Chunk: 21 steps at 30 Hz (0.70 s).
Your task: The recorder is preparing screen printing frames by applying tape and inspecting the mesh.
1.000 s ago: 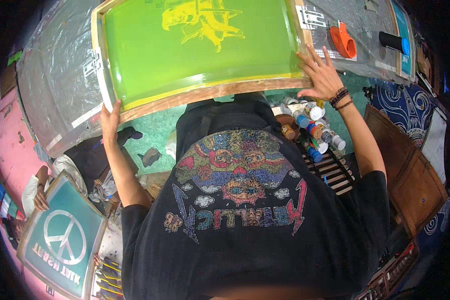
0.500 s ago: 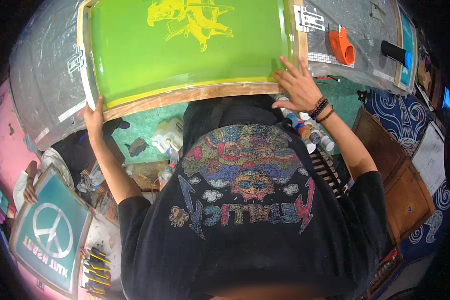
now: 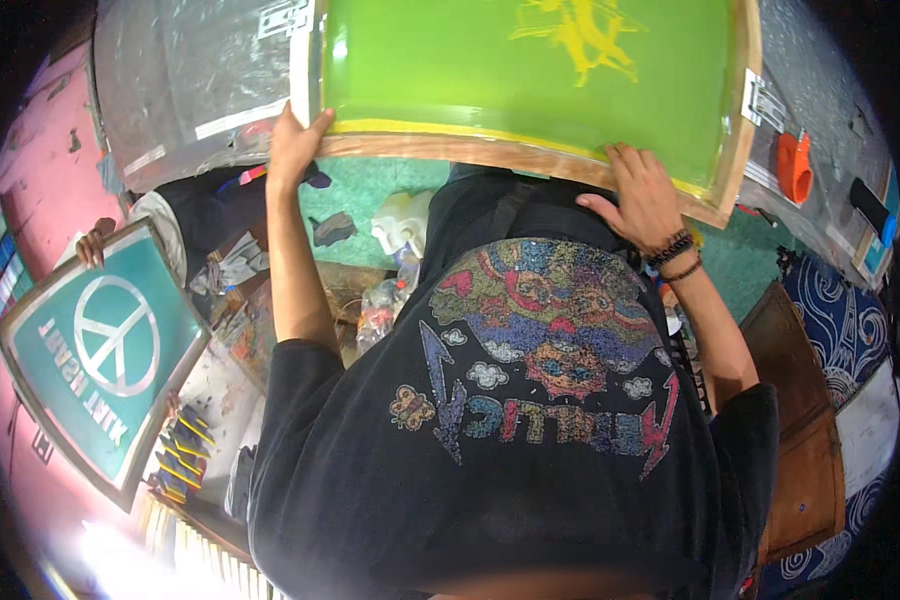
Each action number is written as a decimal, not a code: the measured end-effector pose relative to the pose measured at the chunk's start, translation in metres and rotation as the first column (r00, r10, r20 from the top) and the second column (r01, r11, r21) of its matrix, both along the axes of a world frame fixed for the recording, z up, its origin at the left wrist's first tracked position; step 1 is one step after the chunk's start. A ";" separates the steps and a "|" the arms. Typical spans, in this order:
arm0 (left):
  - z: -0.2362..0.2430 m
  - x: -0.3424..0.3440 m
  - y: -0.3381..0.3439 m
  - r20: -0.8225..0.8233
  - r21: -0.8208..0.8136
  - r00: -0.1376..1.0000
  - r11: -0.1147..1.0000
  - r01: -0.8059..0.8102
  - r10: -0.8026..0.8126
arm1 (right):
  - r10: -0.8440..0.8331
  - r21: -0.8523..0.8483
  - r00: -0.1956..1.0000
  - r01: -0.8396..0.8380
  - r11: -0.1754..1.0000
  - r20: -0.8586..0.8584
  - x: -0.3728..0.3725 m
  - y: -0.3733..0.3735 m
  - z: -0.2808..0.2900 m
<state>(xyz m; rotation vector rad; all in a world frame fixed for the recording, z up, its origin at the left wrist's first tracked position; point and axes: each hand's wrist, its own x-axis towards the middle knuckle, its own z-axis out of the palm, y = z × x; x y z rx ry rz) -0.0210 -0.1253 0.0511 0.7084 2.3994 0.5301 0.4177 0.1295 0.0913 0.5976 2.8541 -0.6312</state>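
A screen-printing frame (image 3: 470,150) with a wooden rim holds green mesh (image 3: 450,70) with a yellow drawing on it. My left hand (image 3: 296,148) grips the near left corner of this frame, thumb on its near edge. Over the near rail, right of its middle, lie the bent fingers of my right hand (image 3: 642,200), with the thumb against the front. Metal hinge clamps (image 3: 763,103) sit at the frame's right side. What lies under the mesh is hidden.
At the left, another person's hand (image 3: 92,245) holds a teal screen (image 3: 160,340) bearing a peace sign. An orange tape dispenser (image 3: 795,168) and a black roll (image 3: 870,210) lie on the plastic-covered table at right. Under it stands a white jug (image 3: 400,222).
My view has swung, so the frame appears farther right. My right hand has shifted left along the near rail, away from the right corner; its spread fingers now bend over the rim.
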 end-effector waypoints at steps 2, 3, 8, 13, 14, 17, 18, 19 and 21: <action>-0.001 -0.002 -0.004 0.005 0.033 1.000 0.999 -0.002 0.002 | -0.010 -0.162 1.000 0.011 0.987 0.011 -0.046 -0.025 -0.004; -0.003 -0.005 -0.008 0.015 0.049 0.999 0.998 -0.035 0.034 | -0.007 -0.168 1.000 0.008 0.986 0.004 -0.072 -0.037 -0.005; 0.001 -0.001 0.005 -0.010 -0.030 0.999 0.998 -0.051 0.051 | 0.109 -0.239 0.990 -0.128 0.963 -0.092 -0.194 -0.096 -0.016; -0.011 -0.007 -0.006 0.098 0.080 0.988 0.988 -0.128 0.120 | 0.263 -0.219 0.942 -0.306 0.927 -0.207 -0.288 -0.135 -0.019; -0.009 -0.005 -0.006 0.201 0.104 0.962 0.973 -0.208 0.184 | 0.222 -0.146 0.928 -0.274 0.951 -0.300 -0.300 -0.145 -0.031; -0.009 0.008 0.001 0.249 0.148 0.948 0.960 -0.237 0.196 | 0.189 -0.120 0.937 -0.232 0.965 -0.293 -0.288 -0.138 -0.043; -0.011 0.009 0.002 0.166 0.177 0.977 0.971 -0.160 0.131 | 0.185 -0.186 0.947 -0.237 0.954 -0.261 -0.270 -0.128 -0.046; -0.016 0.001 -0.006 0.122 0.148 0.985 0.979 -0.142 0.124 | 0.189 -0.254 0.952 -0.250 0.934 -0.241 -0.253 -0.120 -0.044; -0.009 0.003 -0.003 0.066 0.101 0.990 0.986 -0.130 0.123 | 0.129 -0.221 0.985 -0.151 0.963 -0.111 -0.196 -0.088 -0.030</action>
